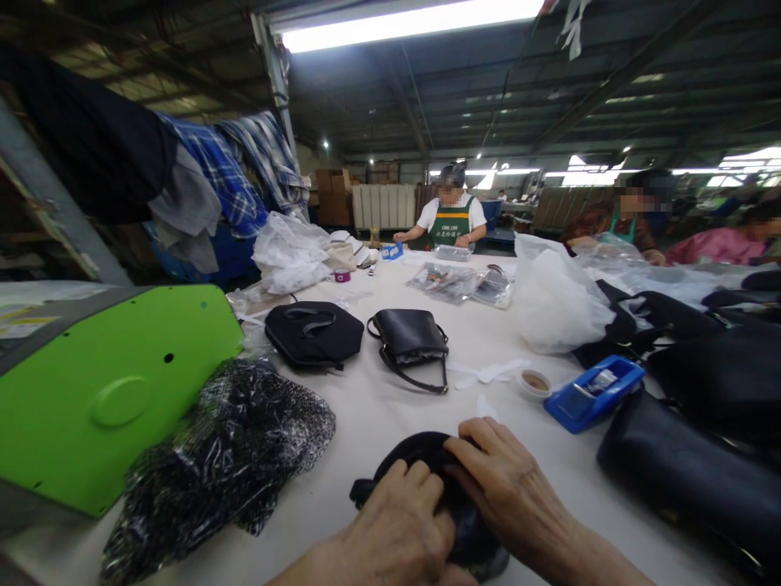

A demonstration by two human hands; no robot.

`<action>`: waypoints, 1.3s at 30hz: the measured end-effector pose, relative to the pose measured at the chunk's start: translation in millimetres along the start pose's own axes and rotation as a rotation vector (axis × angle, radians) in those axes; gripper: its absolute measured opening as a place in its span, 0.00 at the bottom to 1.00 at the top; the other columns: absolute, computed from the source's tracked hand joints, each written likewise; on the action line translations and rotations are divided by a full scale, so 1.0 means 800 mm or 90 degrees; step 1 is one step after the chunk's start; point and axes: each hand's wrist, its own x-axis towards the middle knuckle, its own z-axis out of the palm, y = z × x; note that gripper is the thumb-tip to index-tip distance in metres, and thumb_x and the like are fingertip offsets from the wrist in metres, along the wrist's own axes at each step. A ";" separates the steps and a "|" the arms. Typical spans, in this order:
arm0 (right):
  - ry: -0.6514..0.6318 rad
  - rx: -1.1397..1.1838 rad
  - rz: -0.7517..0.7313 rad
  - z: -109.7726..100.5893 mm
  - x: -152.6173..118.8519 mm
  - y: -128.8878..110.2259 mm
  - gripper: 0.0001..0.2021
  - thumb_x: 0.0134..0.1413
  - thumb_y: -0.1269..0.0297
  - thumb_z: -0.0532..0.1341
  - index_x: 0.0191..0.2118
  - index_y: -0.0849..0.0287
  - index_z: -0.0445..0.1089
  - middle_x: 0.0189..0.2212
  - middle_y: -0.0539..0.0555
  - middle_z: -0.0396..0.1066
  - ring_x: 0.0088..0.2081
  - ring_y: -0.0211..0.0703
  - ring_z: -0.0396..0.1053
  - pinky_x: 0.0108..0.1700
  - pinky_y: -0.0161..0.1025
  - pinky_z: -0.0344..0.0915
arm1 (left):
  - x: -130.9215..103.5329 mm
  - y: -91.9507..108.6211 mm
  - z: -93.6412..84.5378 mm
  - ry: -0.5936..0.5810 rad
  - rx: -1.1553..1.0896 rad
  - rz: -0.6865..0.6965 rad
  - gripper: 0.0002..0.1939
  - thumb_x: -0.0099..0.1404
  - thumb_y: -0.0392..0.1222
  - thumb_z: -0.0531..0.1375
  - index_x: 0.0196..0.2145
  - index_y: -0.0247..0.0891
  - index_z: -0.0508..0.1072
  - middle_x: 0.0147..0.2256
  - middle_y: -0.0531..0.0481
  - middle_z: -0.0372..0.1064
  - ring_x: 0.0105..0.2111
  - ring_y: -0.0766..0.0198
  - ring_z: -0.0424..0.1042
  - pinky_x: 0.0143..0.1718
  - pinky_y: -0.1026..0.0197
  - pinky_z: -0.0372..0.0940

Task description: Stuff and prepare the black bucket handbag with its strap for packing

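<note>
A black handbag (421,446) lies on the white table close to me, partly covered by my hands. My left hand (399,513) has its fingers curled over the bag's near left part. My right hand (503,480) grips the bag's upper right rim with bent fingers, its thumb reaching inside the edge. Both fingertips are partly hidden by the bag and the hands. Beyond them stands a black leather shoulder bag (415,334) with its strap hanging toward me. Left of that lies a flat black bag (312,335) with a handle.
Black-and-white patterned plastic (232,456) lies beside a green machine (122,391) on the left. To the right are a blue tape dispenser (595,395), a tape roll (535,382), a white plastic bag (558,297) and several black bags (701,480). A co-worker (452,216) sits across the table.
</note>
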 end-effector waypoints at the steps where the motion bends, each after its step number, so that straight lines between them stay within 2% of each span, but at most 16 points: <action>1: 0.008 0.007 -0.003 0.001 -0.001 0.001 0.07 0.55 0.74 0.55 0.35 0.61 0.71 0.32 0.57 0.66 0.34 0.46 0.61 0.35 0.41 0.61 | -0.001 0.000 -0.001 0.021 0.000 -0.002 0.30 0.53 0.67 0.56 0.32 0.35 0.74 0.33 0.41 0.71 0.33 0.54 0.67 0.34 0.56 0.63; 3: 0.034 0.017 -0.013 0.002 -0.003 0.003 0.08 0.57 0.72 0.54 0.37 0.62 0.70 0.32 0.57 0.66 0.33 0.46 0.61 0.35 0.42 0.62 | -0.004 -0.001 0.000 0.055 -0.013 -0.006 0.28 0.53 0.66 0.58 0.33 0.35 0.74 0.34 0.42 0.70 0.32 0.55 0.67 0.32 0.56 0.63; 6: 0.089 0.026 -0.034 0.004 -0.005 0.004 0.09 0.59 0.70 0.52 0.36 0.62 0.70 0.31 0.57 0.67 0.32 0.45 0.62 0.34 0.41 0.62 | -0.006 0.001 0.003 0.096 -0.052 -0.026 0.16 0.58 0.55 0.59 0.32 0.38 0.73 0.35 0.44 0.69 0.31 0.56 0.67 0.30 0.56 0.64; 8: 0.119 0.029 -0.048 0.004 -0.006 0.005 0.10 0.60 0.70 0.52 0.36 0.62 0.70 0.30 0.56 0.67 0.32 0.44 0.63 0.33 0.40 0.63 | -0.006 0.003 0.004 0.161 -0.059 -0.034 0.12 0.60 0.49 0.58 0.30 0.38 0.72 0.33 0.44 0.68 0.29 0.56 0.67 0.28 0.56 0.64; 11: 0.141 0.037 -0.058 0.002 -0.007 0.005 0.10 0.61 0.70 0.51 0.35 0.62 0.70 0.29 0.56 0.68 0.31 0.42 0.64 0.32 0.39 0.64 | -0.003 0.006 0.004 0.307 -0.009 -0.019 0.15 0.64 0.48 0.51 0.31 0.34 0.71 0.31 0.42 0.67 0.30 0.53 0.67 0.27 0.53 0.64; 13: 0.145 0.045 -0.071 0.000 -0.007 0.005 0.10 0.61 0.69 0.52 0.35 0.62 0.70 0.29 0.56 0.68 0.30 0.42 0.65 0.32 0.39 0.65 | -0.003 0.005 0.003 0.370 0.022 0.001 0.19 0.67 0.49 0.47 0.35 0.32 0.70 0.33 0.39 0.67 0.32 0.52 0.68 0.30 0.52 0.65; 17: 0.153 0.072 -0.098 0.000 -0.006 0.006 0.10 0.60 0.70 0.51 0.40 0.63 0.70 0.30 0.57 0.69 0.31 0.42 0.66 0.32 0.39 0.68 | -0.006 0.000 0.001 0.432 -0.005 -0.003 0.32 0.60 0.64 0.51 0.44 0.29 0.63 0.39 0.34 0.66 0.43 0.44 0.66 0.42 0.43 0.64; 19: 0.155 0.104 -0.119 0.001 -0.006 0.005 0.10 0.60 0.71 0.52 0.42 0.64 0.69 0.31 0.58 0.69 0.31 0.42 0.67 0.32 0.37 0.69 | -0.006 -0.001 -0.001 0.420 -0.021 -0.039 0.41 0.53 0.64 0.59 0.49 0.25 0.56 0.44 0.28 0.64 0.48 0.39 0.63 0.45 0.40 0.63; 21: 0.145 0.143 -0.147 -0.001 -0.006 0.003 0.10 0.59 0.71 0.53 0.44 0.64 0.68 0.32 0.59 0.69 0.32 0.42 0.67 0.33 0.37 0.70 | -0.004 -0.001 -0.005 0.371 -0.035 -0.063 0.50 0.47 0.59 0.65 0.54 0.23 0.49 0.48 0.23 0.62 0.49 0.37 0.63 0.44 0.38 0.63; 23: 0.121 0.176 -0.168 -0.007 -0.007 0.003 0.11 0.58 0.72 0.54 0.46 0.64 0.67 0.34 0.59 0.69 0.35 0.43 0.68 0.36 0.37 0.71 | -0.001 -0.001 -0.009 0.314 -0.064 -0.062 0.52 0.43 0.52 0.69 0.56 0.25 0.47 0.48 0.26 0.63 0.47 0.38 0.65 0.44 0.38 0.64; 26: 0.135 0.167 -0.156 -0.019 -0.014 0.013 0.14 0.56 0.72 0.56 0.49 0.62 0.66 0.39 0.59 0.68 0.41 0.45 0.67 0.43 0.39 0.69 | 0.003 -0.002 -0.010 0.254 -0.136 -0.088 0.41 0.43 0.43 0.70 0.51 0.34 0.56 0.45 0.35 0.67 0.43 0.45 0.68 0.41 0.44 0.67; 30: 0.292 0.133 0.044 -0.026 -0.045 0.040 0.10 0.57 0.71 0.56 0.44 0.58 0.67 0.39 0.57 0.68 0.42 0.44 0.67 0.43 0.38 0.67 | 0.002 -0.005 -0.002 0.257 -0.191 -0.142 0.31 0.47 0.40 0.68 0.48 0.37 0.63 0.45 0.39 0.66 0.41 0.48 0.67 0.40 0.48 0.65; 32: 0.322 0.173 0.128 -0.020 -0.068 0.048 0.06 0.57 0.72 0.57 0.39 0.56 0.67 0.33 0.53 0.67 0.36 0.41 0.68 0.37 0.34 0.68 | 0.003 -0.005 -0.001 0.247 -0.218 -0.147 0.24 0.50 0.38 0.67 0.45 0.40 0.66 0.43 0.43 0.67 0.40 0.50 0.67 0.40 0.49 0.64; 34: 0.298 0.217 0.163 -0.009 -0.089 0.049 0.04 0.56 0.72 0.57 0.36 0.55 0.66 0.30 0.51 0.66 0.32 0.39 0.67 0.33 0.33 0.67 | 0.005 -0.003 -0.005 0.208 -0.246 -0.160 0.18 0.52 0.36 0.65 0.41 0.41 0.68 0.40 0.46 0.68 0.38 0.52 0.67 0.39 0.51 0.62; 36: 0.289 0.238 0.182 0.005 -0.104 0.044 0.04 0.56 0.72 0.57 0.36 0.56 0.67 0.30 0.52 0.66 0.32 0.40 0.67 0.33 0.33 0.66 | 0.008 -0.002 -0.012 0.166 -0.254 -0.173 0.13 0.55 0.36 0.63 0.39 0.42 0.69 0.37 0.49 0.69 0.36 0.54 0.66 0.38 0.53 0.61; 39: 0.350 0.230 0.222 0.025 -0.114 0.036 0.04 0.56 0.70 0.57 0.37 0.56 0.67 0.33 0.53 0.66 0.33 0.41 0.67 0.34 0.35 0.67 | 0.012 0.001 -0.022 0.104 -0.239 -0.170 0.09 0.58 0.36 0.61 0.38 0.43 0.70 0.35 0.50 0.68 0.35 0.55 0.66 0.36 0.55 0.59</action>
